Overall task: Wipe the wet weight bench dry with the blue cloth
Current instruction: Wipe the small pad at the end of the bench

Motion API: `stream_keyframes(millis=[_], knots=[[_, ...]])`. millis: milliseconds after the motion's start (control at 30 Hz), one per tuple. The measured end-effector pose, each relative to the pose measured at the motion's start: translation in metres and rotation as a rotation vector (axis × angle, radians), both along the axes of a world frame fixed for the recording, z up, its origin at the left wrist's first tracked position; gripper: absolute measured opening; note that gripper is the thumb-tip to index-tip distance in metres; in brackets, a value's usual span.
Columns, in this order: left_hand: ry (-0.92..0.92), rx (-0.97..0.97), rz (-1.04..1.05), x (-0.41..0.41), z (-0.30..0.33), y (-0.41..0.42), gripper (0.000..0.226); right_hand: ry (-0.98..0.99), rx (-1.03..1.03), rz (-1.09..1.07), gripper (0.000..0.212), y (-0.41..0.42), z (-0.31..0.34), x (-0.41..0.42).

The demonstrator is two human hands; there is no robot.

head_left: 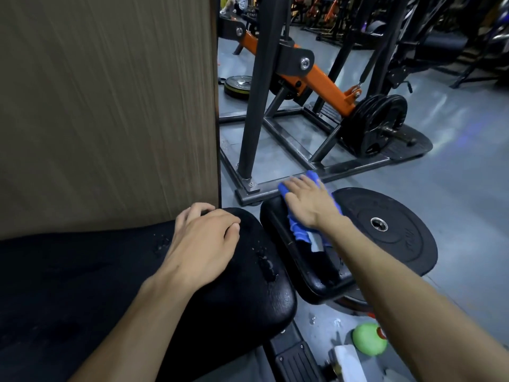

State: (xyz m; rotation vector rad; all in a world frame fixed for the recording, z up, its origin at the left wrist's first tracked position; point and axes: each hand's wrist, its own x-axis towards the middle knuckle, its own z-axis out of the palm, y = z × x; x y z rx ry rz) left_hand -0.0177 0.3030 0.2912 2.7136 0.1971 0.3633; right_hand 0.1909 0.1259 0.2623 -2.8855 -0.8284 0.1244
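A blue cloth (298, 232) is pressed flat against the smaller black seat pad (278, 216) of a weight bench (234, 285) by the right hand (308, 204), fingers extended and spread over the fabric toward 12 o'clock. The cloth is seen bunched under the palm, with a fold showing past the fingertips and another trailing toward 6 o'clock. The left hand (203, 241) is rested on the far end of the long main pad, at 9 o'clock from the right hand; its fingers are curled over the pad's edge beside a wood-grain panel (110, 106). Water droplets (265, 264) are visible on the main pad just at 3 o'clock of the left wrist. A black weight plate (396, 230) is laid flat on the grey floor at 3 o'clock from the cloth. A green ball-shaped object (367, 341) is seen at 5 o'clock, near the right forearm. An orange and black machine (325, 78) stands at 12 o'clock.
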Motion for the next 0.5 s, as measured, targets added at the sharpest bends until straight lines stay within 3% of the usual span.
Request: stream_keyframes(millis=[167, 400, 500], knots=[[0.004, -0.018, -0.014, -0.023, 0.007, 0.0, 0.027, -0.09, -0.097, 0.345, 0.085, 0.006, -0.006, -0.077], [0.03, 0.011, -0.083, -0.071, 0.006, 0.018, 0.036, -0.106, 0.011, 0.362, 0.075, -0.086, -0.012, -0.157], [0.019, 0.017, -0.082, -0.088, 0.009, 0.021, 0.043, -0.095, 0.04, 0.303, 0.074, -0.091, -0.014, -0.13]])
